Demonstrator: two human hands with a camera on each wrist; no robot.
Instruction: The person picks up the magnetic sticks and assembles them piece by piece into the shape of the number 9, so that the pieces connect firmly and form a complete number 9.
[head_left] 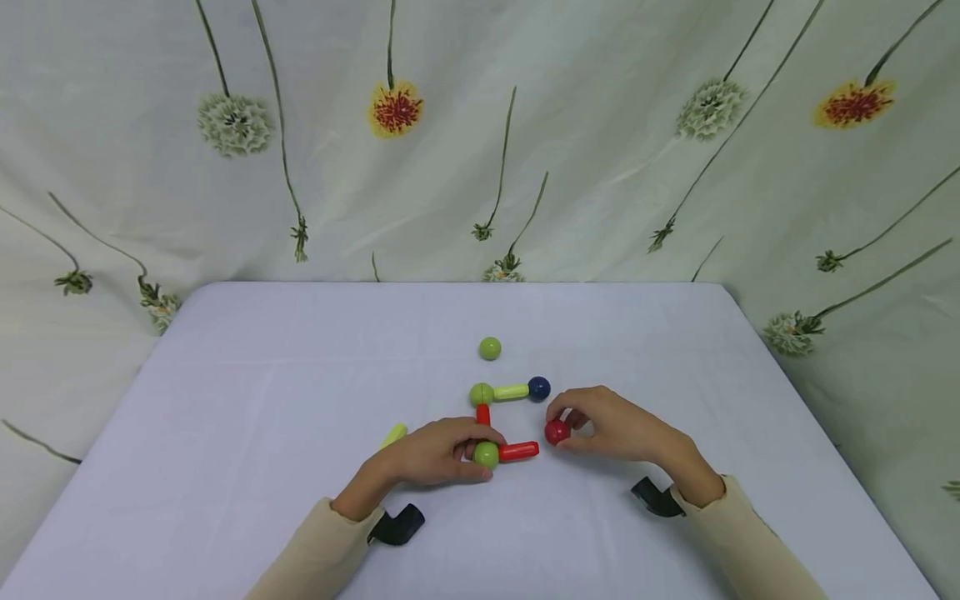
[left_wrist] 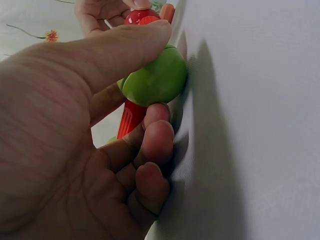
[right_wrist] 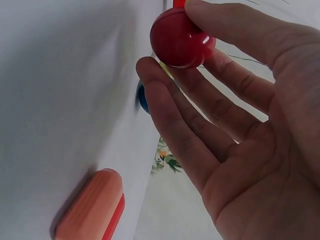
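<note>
My left hand (head_left: 438, 450) grips a green ball (head_left: 486, 455), thumb on one side and fingers on the other. From that ball a red rod (head_left: 519, 451) points right, and another red rod (head_left: 483, 413) runs up to a second green ball (head_left: 482, 394). A yellow-green rod (head_left: 511, 392) links this second ball to a dark blue ball (head_left: 539, 388). Just beyond the free end of the right-pointing rod, my right hand (head_left: 618, 425) pinches a red ball (head_left: 557, 432) between thumb and fingers. The right wrist view shows the red ball (right_wrist: 180, 40) close up.
A loose green ball (head_left: 490, 348) lies farther back on the white-covered table (head_left: 315, 358). Another yellow-green rod (head_left: 395, 433) is partly hidden behind the left hand. In the right wrist view, an orange rod (right_wrist: 92, 207) and a red piece (right_wrist: 116, 215) lie near the right hand.
</note>
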